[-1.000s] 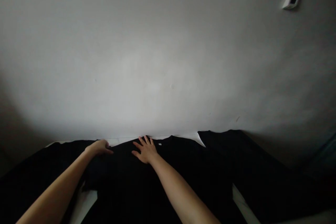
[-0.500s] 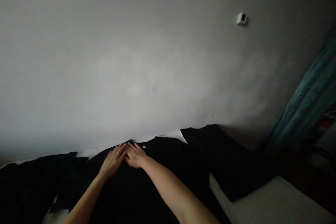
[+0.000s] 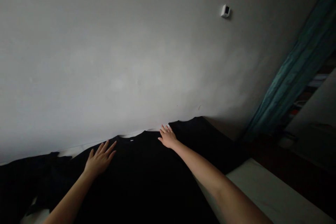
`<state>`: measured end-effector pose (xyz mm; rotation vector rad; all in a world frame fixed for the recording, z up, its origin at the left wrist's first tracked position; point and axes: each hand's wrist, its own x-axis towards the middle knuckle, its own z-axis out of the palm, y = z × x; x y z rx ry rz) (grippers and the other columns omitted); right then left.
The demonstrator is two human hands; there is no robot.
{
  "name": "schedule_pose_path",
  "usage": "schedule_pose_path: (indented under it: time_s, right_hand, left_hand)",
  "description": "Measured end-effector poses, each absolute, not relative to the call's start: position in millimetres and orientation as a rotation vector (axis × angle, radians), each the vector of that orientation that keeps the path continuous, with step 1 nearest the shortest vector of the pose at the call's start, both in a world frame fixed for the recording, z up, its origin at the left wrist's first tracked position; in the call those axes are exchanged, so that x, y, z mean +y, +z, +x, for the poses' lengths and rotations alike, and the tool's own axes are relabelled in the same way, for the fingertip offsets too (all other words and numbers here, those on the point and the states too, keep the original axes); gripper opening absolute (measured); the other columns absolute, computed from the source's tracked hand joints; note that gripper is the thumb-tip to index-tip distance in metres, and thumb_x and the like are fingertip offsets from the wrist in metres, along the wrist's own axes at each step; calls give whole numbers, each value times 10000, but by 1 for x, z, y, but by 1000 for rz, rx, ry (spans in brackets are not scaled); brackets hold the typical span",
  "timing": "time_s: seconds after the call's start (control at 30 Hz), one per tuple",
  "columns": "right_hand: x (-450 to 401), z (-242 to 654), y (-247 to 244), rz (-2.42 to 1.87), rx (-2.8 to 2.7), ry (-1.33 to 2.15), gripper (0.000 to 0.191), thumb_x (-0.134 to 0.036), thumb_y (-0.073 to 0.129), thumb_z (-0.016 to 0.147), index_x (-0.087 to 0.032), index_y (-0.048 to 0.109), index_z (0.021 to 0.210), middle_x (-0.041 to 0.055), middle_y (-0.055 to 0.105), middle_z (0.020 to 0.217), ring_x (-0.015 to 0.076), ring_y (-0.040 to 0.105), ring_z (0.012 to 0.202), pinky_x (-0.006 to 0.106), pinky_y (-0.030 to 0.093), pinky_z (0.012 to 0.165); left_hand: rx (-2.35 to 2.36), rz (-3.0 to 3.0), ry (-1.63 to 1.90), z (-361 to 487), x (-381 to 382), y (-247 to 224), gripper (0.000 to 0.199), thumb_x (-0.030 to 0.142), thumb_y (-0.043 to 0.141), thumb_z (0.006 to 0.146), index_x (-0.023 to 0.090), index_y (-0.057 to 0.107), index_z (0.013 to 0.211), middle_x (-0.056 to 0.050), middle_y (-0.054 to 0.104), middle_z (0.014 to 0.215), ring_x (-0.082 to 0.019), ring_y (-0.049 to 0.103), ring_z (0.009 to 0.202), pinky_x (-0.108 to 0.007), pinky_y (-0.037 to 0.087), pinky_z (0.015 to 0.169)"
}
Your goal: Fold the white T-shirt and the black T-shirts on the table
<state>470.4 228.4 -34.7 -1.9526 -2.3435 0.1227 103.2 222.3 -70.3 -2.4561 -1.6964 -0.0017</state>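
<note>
Black shirt (image 3: 141, 178) spread flat on the pale counter (image 3: 265, 185), directly before me, neck toward the wall (image 3: 131, 42). More black cloth (image 3: 203, 138) lies just right of it; another dark piece (image 3: 21, 182) to the left. My left hand (image 3: 98, 160), fingers fanned wide, palm down on its left shoulder. Right hand (image 3: 167, 137) likewise spread, empty, at its right shoulder; cannot tell how firmly it touches. Small white label (image 3: 132, 140) at the neck.
</note>
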Motion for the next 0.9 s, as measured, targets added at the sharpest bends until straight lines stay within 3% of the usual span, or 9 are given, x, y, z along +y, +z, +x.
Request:
schedule_pose_path:
  time_s: [0.07,0.17,0.27,0.4,0.53,0.67,0.9]
  right_hand:
    - [216,452,-37,-1747,-2450,87,573,-352,435,984,-163,334,1516,109,163,1615,239,108,1497,439,62,1213]
    - [201,442,-36,-1548,-2524,146,529,-332,507,961,-211,423,1469,89,268,1591,210,215,1475,399,111,1210]
    - [200,455,-29,-1747,-2280,172,403,-285,496,970,-186,553,1357,127,476,1475,229,398,1388,388,235,1166]
    - [221,470,-16,-1928,-2073,165,283,-204,476,971,-122,656,1173,189,668,1198,264,611,1150,358,424,977]
    - [246,456,-18,-1978,-1956,195,211,-163,598,896,-159,689,1086,146,685,1154,257,630,1093,316,452,888]
    - [262,439,-28,-1974,-1865,235,166,-155,675,820,-160,719,980,147,671,1129,302,616,1084,350,456,863]
    - [256,449,-25,-1707,-1871,334,119,-121,675,801,-192,707,891,77,665,1062,209,616,1011,308,442,893]
  left_hand:
    - [-1704,-2414,12,110,219,-64,531,165,361,892,358,549,1349,-12,336,1583,-360,278,1448,-679,270,1090]
    - [-1673,-2340,-27,117,214,-54,478,244,364,923,247,543,1367,-99,437,1524,-332,399,1387,-551,298,1122]
    - [-1743,-2265,-86,108,216,-47,494,271,299,946,167,523,1374,-149,504,1461,-303,491,1310,-472,328,1111]
    - [-1987,-2233,-159,84,236,-42,508,263,272,941,105,517,1357,-179,550,1400,-309,524,1270,-459,314,1117]
    - [-2129,-2212,-222,78,261,-39,480,300,306,922,114,604,1249,-177,663,1218,-299,624,1128,-405,449,981]
    - [-2237,-2209,-295,79,278,-40,431,358,395,870,131,660,1123,-184,700,1101,-342,646,1067,-420,505,862]
    - [-2086,-2509,-525,65,274,-18,255,390,451,801,211,623,859,-74,722,924,-219,677,881,-291,511,803]
